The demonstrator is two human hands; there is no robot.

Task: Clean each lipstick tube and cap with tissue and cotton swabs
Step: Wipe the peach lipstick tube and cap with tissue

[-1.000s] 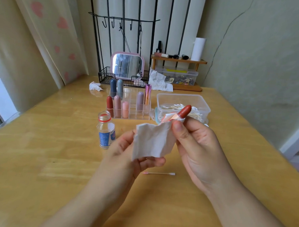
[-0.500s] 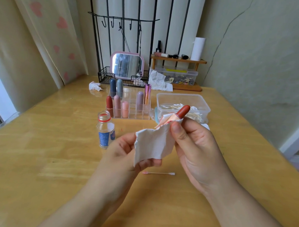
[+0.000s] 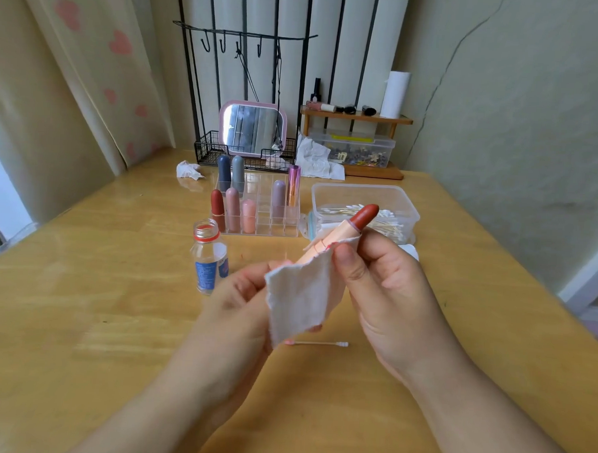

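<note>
An open lipstick (image 3: 348, 228) with a peach tube and a dark red bullet points up and to the right above the table. My left hand (image 3: 239, 302) grips its lower end behind a white tissue (image 3: 301, 295). My right hand (image 3: 384, 291) pinches the tissue against the tube with thumb and fingers. The tube's base is hidden by the tissue. A used cotton swab (image 3: 318, 343) with a pink tip lies on the table just below my hands.
A clear organizer (image 3: 273, 225) with several capped lipsticks stands behind my hands. A small open bottle (image 3: 209, 256) is to the left, a clear tub of cotton swabs (image 3: 364, 195) to the right. Crumpled tissues, a pink mirror (image 3: 253, 128) and a wooden shelf line the back.
The tissue has slid down the tube, baring more of the peach barrel below the red bullet. Both hands stayed in about the same place.
</note>
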